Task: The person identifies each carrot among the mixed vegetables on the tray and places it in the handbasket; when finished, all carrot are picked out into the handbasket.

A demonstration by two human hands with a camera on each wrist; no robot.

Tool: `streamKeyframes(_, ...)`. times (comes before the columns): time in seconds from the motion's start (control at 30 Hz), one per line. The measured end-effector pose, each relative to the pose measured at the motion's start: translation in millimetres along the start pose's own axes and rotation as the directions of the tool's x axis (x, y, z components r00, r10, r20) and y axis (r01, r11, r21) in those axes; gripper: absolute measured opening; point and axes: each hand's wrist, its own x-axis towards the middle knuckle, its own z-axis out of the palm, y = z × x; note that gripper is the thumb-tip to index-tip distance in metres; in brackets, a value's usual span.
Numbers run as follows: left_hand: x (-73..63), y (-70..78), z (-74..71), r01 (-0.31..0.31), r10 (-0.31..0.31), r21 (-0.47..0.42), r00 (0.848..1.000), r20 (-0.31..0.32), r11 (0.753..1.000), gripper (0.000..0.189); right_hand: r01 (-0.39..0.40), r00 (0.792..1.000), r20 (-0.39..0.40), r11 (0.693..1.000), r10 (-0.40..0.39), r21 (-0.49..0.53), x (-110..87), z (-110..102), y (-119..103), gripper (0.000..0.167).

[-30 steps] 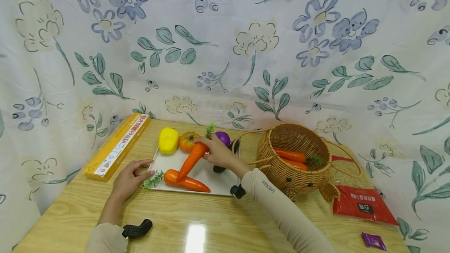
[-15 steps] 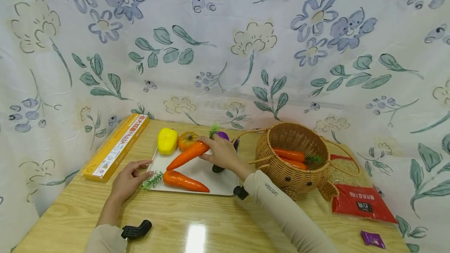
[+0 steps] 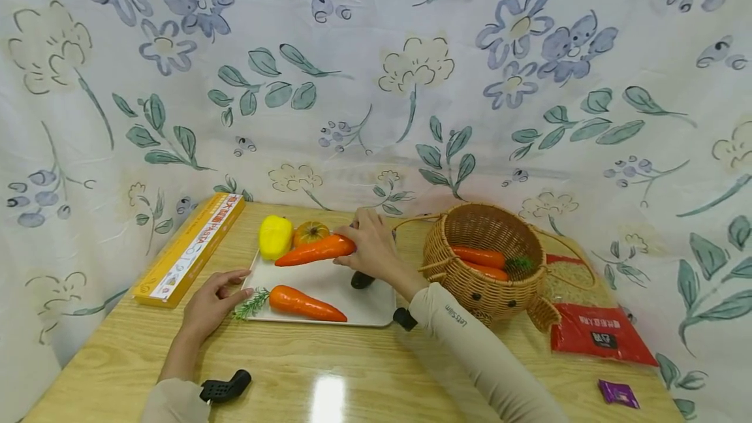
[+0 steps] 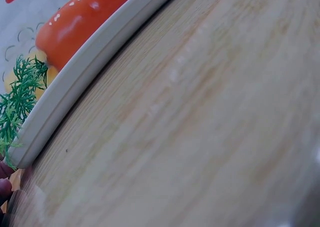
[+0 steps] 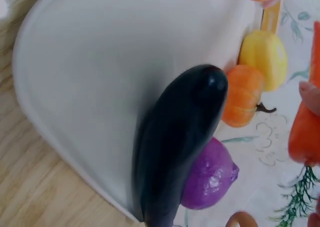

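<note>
An orange carrot is held by my right hand at its thick end, raised over the back of the white tray, its tip pointing left. In the right wrist view, green leaves hang from this carrot's thick end. My left hand rests with thumb and index fingertips at the tray's left rim. Next to that thumb lies a second carrot, its leaves over the rim. Beneath the right hand are a dark eggplant and a purple onion.
A yellow bell pepper and a small pumpkin sit along the tray's back. To the right stands a wicker basket with carrots inside. A red bag, a purple packet and a pasta box also lie on the table.
The held carrot's tip has swung left and up, away from the carrot on the tray, and now lies nearly level. My right hand has risen slightly. My left hand stays at the rim.
</note>
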Motion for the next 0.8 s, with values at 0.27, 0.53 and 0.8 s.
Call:
streamKeyframes(0.27, -0.3, 2.3, 0.2, 0.002, -0.002, 0.017, 1.000, 0.002, 1.000, 0.049, -0.023, 0.993, 0.117, 0.984, 0.003, 0.177, -4.4, -14, 4, 0.052)
streamKeyframes(0.53, -0.4, 0.2, 2.7, -0.026, 0.026, 0.013, 1.000, -0.015, 1.000, 0.046, -0.045, 0.990, 0.143, 0.960, 0.006, 0.275, -14.9, -26, 5, 0.052)
streamKeyframes(0.8, -0.3, 2.4, 2.1, -0.021, 0.021, 0.022, 1.000, -0.008, 1.000, 0.048, -0.034, 0.992, 0.124, 0.932, -0.012, 0.360, -28.4, -43, 8, 0.050)
